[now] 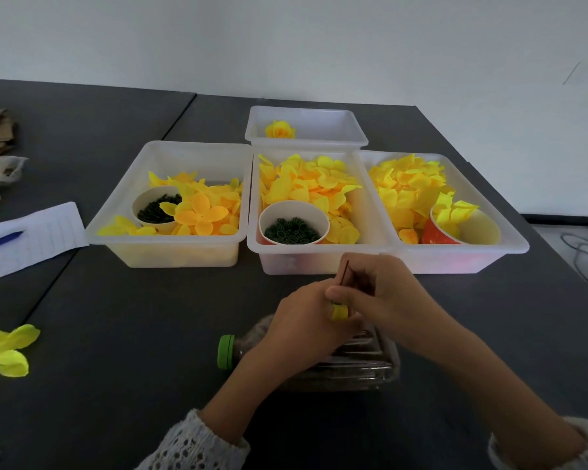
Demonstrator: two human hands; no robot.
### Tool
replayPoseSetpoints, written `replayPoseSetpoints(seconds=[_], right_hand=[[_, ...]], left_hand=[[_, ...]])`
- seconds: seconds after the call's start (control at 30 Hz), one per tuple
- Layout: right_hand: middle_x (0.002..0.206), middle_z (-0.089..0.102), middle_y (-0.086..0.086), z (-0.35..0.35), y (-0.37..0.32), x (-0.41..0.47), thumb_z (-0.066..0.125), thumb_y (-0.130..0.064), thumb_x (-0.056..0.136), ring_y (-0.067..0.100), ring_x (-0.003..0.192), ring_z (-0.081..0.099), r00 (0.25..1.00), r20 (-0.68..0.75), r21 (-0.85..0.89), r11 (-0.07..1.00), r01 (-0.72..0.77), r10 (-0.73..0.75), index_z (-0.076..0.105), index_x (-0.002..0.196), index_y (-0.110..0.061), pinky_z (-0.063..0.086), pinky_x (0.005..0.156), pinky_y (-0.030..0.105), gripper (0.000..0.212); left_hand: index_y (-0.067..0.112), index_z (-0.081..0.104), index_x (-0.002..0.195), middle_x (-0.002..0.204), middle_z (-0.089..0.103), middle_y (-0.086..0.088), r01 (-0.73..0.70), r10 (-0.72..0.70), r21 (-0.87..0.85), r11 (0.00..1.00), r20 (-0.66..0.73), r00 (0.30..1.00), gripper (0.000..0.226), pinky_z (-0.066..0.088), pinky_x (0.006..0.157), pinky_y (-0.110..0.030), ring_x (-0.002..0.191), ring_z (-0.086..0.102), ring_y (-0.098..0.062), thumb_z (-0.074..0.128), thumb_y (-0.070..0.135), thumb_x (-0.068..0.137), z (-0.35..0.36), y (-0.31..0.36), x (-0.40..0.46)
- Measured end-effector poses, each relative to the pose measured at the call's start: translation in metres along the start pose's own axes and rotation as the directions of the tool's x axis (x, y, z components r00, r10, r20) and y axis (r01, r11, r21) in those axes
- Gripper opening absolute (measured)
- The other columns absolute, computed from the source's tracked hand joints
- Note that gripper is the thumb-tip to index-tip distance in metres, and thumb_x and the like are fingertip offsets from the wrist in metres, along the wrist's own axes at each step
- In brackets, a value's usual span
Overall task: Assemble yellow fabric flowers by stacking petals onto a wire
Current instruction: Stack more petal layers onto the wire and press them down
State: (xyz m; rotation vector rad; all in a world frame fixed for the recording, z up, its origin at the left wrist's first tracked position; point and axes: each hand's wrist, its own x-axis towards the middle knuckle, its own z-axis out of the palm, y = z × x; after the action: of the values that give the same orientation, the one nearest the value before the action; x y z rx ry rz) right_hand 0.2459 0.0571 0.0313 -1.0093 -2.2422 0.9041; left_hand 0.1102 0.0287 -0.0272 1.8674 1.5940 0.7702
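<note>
1. Dark table (pixel 116 334) under everything, a seam running up its left part.
2. Three large clear trays in a row just beyond both hands: left tray (pixel 170 247) with flat flower-shaped petals (pixel 201 215) and a cup of dark green rings (pixel 155 208); middle tray (pixel 319 259) with loose rounded yellow petals (pixel 306 184) and a second cup of rings (pixel 293 228); right tray (pixel 462 257) with brighter petals (pixel 408 188) and a red cup (pixel 437 234) holding a few more.
3. Smaller tray (pixel 308 142) farther off, behind the middle one, with one finished yellow flower (pixel 279 129) inside.
4. Clear plastic bottle (pixel 347 361) lying on its side directly beneath both hands, green cap (pixel 226 351) pointing left.
5. Lined paper (pixel 31 239) and blue pen (pixel 0 241) far to the left of the left hand; no readable writing.
6. Loose yellow-green petals (pixel 9 349) on the table, well left of the left hand.
7. Left hand (pixel 302 320), fingers curled, pinching a small yellow bud (pixel 339 312) at its fingertips.
8. Right hand (pixel 381 293), touching the left, pinching a thin dark wire (pixel 345 273) between thumb and fingers.
9. Wire upright, tip poking up past the right thumb, lower end hidden at the bud between both hands.
</note>
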Motion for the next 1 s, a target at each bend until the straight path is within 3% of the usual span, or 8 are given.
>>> replayPoseSetpoints(seconds=[0.2, 0.37, 0.57, 0.67, 0.73, 0.8, 0.9, 1.0], right_hand=[[0.074, 0.066, -0.016, 0.009, 0.009, -0.002, 0.075, -0.02, 0.081, 0.002, 0.073, 0.062, 0.998, -0.003, -0.019, 0.998, -0.057, 0.057, 0.064, 0.07, -0.025, 0.044, 0.065, 0.014, 0.017], [0.074, 0.068, -0.015, 0.01, 0.009, -0.003, 0.075, -0.02, 0.081, 0.003, 0.075, 0.064, 0.998, 0.003, 0.025, 0.997, -0.07, 0.07, 0.065, 0.07, -0.025, 0.047, 0.068, 0.018, 0.016], [0.077, 0.068, -0.011, 0.008, 0.01, 0.0, 0.075, -0.022, 0.082, 0.006, 0.077, 0.063, 0.997, 0.039, 0.009, 0.998, -0.069, 0.068, 0.066, 0.074, -0.023, 0.052, 0.07, 0.025, 0.011], [0.08, 0.069, -0.006, -0.007, 0.008, 0.013, 0.073, -0.027, 0.083, 0.009, 0.078, 0.065, 0.967, 0.242, -0.003, 0.996, -0.085, 0.084, 0.068, 0.079, -0.026, 0.056, 0.071, 0.034, 0.007], [0.085, 0.072, -0.002, -0.031, 0.008, 0.03, 0.069, -0.027, 0.087, 0.011, 0.079, 0.067, 0.854, 0.518, 0.073, 0.992, -0.099, 0.047, 0.07, 0.091, -0.022, 0.055, 0.072, 0.03, 0.007], [0.092, 0.072, 0.001, -0.056, 0.016, 0.056, 0.063, -0.029, 0.091, 0.014, 0.08, 0.066, 0.793, 0.609, 0.133, 0.986, -0.101, -0.001, 0.067, 0.106, -0.021, 0.054, 0.073, 0.03, 0.017], [0.098, 0.066, 0.005, -0.07, 0.048, 0.11, 0.062, -0.022, 0.091, 0.017, 0.083, 0.061, 0.981, 0.192, -0.185, 0.983, 0.021, 0.015, 0.065, 0.111, -0.021, 0.051, 0.076, 0.038, 0.02], [0.112, 0.052, 0.012, -0.063, 0.084, 0.155, 0.06, -0.012, 0.09, 0.028, 0.103, 0.051, 0.998, -0.045, -0.762, 0.647, -0.008, -0.041, 0.057, 0.122, -0.018, 0.049, 0.082, 0.043, 0.033]], left_hand=[[0.054, 0.054, 0.096, 0.099, 0.061, 0.034, 0.01, 0.011, -0.151, 0.988, 0.136, 0.991, 0.036, 0.056, 0.079, -0.03, 0.089, 0.06, 0.01, 0.058, 0.065, 0.062, -0.013, 0.0, -0.003], [0.046, 0.059, 0.099, 0.096, 0.068, 0.025, 0.024, 0.015, -0.196, 0.98, 0.197, 0.98, 0.036, 0.056, 0.085, -0.039, 0.09, 0.065, 0.003, 0.061, 0.061, 0.066, -0.019, -0.001, -0.001], [0.063, 0.053, 0.083, 0.091, 0.063, 0.032, 0.056, -0.036, -0.125, 0.991, 0.155, 0.987, 0.024, 0.055, 0.083, -0.034, 0.085, 0.062, 0.006, 0.049, 0.068, 0.06, -0.015, 0.005, 0.0], [0.051, 0.058, 0.087, 0.089, 0.066, 0.021, 0.086, -0.069, -0.109, 0.99, 0.15, 0.986, 0.02, 0.055, 0.083, -0.037, 0.085, 0.063, 0.001, 0.052, 0.062, 0.072, -0.015, 0.004, -0.001], [0.041, 0.059, 0.092, 0.092, 0.067, 0.016, 0.111, -0.096, -0.105, 0.988, 0.134, 0.986, 0.019, 0.055, 0.083, -0.035, 0.085, 0.062, 0.001, 0.058, 0.057, 0.081, -0.014, 0.002, -0.003], [0.039, 0.058, 0.093, 0.094, 0.063, 0.018, 0.132, -0.125, -0.058, 0.99, 0.109, 0.986, 0.022, 0.053, 0.085, -0.031, 0.087, 0.059, 0.004, 0.064, 0.055, 0.079, -0.013, 0.002, -0.005], [0.035, 0.059, 0.096, 0.092, 0.056, 0.022, 0.123, -0.127, 0.047, 0.991, 0.072, 0.989, 0.03, 0.052, 0.088, -0.029, 0.09, 0.054, 0.004, 0.071, 0.053, 0.075, -0.011, 0.004, -0.005], [0.034, 0.06, 0.099, 0.093, 0.055, 0.023, 0.102, -0.106, 0.082, 0.991, 0.05, 0.993, 0.033, 0.052, 0.088, -0.03, 0.092, 0.053, 0.003, 0.071, 0.054, 0.075, -0.011, 0.004, -0.006]])
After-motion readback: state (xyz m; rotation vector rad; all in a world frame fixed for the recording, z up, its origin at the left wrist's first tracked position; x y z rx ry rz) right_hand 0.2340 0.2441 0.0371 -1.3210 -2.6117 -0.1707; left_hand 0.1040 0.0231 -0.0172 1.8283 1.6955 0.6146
